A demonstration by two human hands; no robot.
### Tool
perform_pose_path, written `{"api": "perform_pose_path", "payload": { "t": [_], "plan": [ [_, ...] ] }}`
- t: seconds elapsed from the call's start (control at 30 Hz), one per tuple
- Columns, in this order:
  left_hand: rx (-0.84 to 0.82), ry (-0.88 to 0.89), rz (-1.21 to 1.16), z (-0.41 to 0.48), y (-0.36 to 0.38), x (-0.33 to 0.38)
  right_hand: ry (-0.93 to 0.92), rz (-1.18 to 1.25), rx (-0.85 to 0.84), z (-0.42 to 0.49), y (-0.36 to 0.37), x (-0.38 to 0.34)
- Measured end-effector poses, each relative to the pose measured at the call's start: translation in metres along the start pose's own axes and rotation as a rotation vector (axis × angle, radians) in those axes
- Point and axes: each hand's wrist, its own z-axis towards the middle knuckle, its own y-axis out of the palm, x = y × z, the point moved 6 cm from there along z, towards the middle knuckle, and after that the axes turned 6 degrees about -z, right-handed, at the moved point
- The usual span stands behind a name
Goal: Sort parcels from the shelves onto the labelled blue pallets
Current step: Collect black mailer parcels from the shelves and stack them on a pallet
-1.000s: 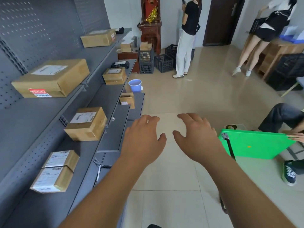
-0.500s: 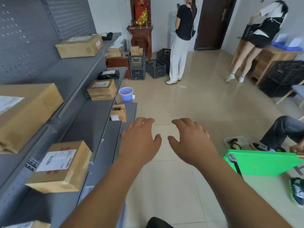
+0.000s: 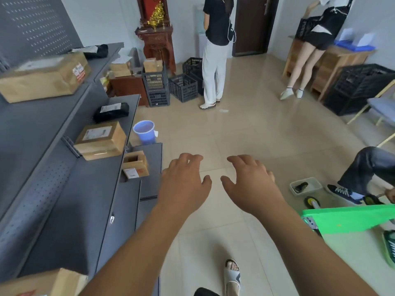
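Note:
My left hand [image 3: 183,184] and my right hand [image 3: 250,184] reach out side by side over the tiled floor, fingers loosely spread, holding nothing. Grey shelves [image 3: 53,199] run along my left. On them lie a large cardboard parcel [image 3: 42,79] on the upper level, a black bag parcel [image 3: 111,112], a labelled brown box [image 3: 101,139] and a small open-topped box [image 3: 135,167] just left of my left hand. Another carton corner [image 3: 49,283] shows at the bottom left. No blue pallet is in view.
A purple bucket [image 3: 145,131] stands by the shelf end. Black crates [image 3: 171,86] and a person in white trousers [image 3: 214,60] are ahead. A green board [image 3: 350,217], a small tray [image 3: 305,185] and a seated person's legs [image 3: 363,174] are at right. Another person [image 3: 314,48] bends at a wooden desk.
I have walked forward along the shelves; the near parcels slid back past my left side and the far boxes and bucket came closer. Both hands stay out in front, empty.

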Motion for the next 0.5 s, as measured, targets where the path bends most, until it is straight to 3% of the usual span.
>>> {"api": "perform_pose_path", "payload": {
  "t": [0.27, 0.5],
  "plan": [
    [0.020, -0.041, 0.063, 0.145, 0.019, 0.000, -0.077, 0.017, -0.023, 0.158, -0.008, 0.016],
    [0.031, -0.186, 0.020, 0.237, 0.024, -0.039, -0.203, 0.044, -0.046, 0.282, -0.002, -0.010]
  ]
}}
